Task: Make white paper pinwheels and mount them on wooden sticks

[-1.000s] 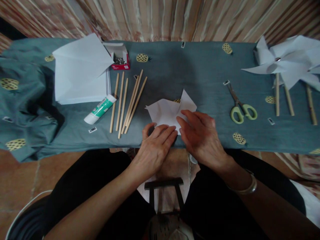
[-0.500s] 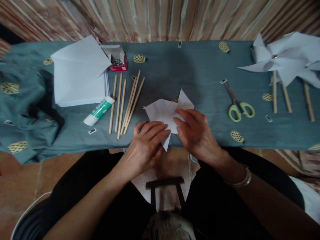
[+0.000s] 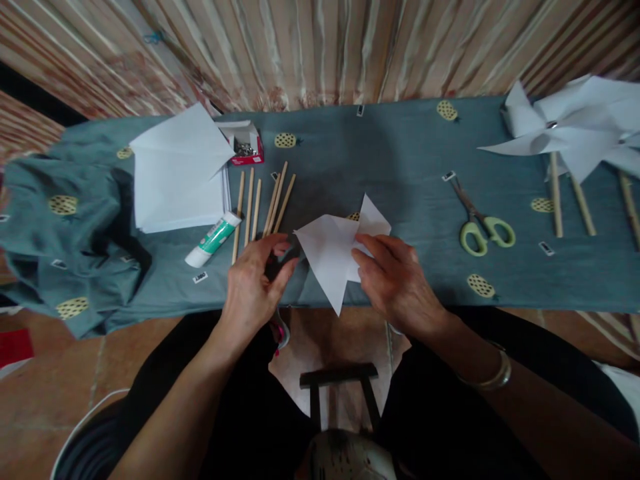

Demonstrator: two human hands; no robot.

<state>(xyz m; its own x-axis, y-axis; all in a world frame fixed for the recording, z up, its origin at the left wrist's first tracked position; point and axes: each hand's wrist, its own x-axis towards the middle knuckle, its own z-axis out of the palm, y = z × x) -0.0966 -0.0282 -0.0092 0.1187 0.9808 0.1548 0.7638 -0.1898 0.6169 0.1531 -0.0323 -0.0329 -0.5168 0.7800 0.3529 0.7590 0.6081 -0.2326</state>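
Observation:
A white paper pinwheel shape (image 3: 327,252), partly folded, lies at the table's front edge with one point sticking out past it. My right hand (image 3: 400,283) has its fingers closed on the right side of this paper, hiding its centre. Just left of the paper is my left hand (image 3: 253,277), thumb and fingers apart, holding nothing. Its fingertips are close to the lower ends of several wooden sticks (image 3: 256,207). A green and white glue tube (image 3: 214,239) lies to the left of the sticks.
A stack of white paper (image 3: 177,173) stands at the left beside an opened red box (image 3: 247,147) of small metal pieces. Scissors with green handles (image 3: 480,223) lie to the right. Finished-looking paper pinwheels (image 3: 560,127) on sticks are at the far right. Bunched cloth (image 3: 95,220) covers the left end.
My left hand has let go of the paper and moved left, its fingers spreading. My right hand keeps its hold on the paper. The view has shifted slightly.

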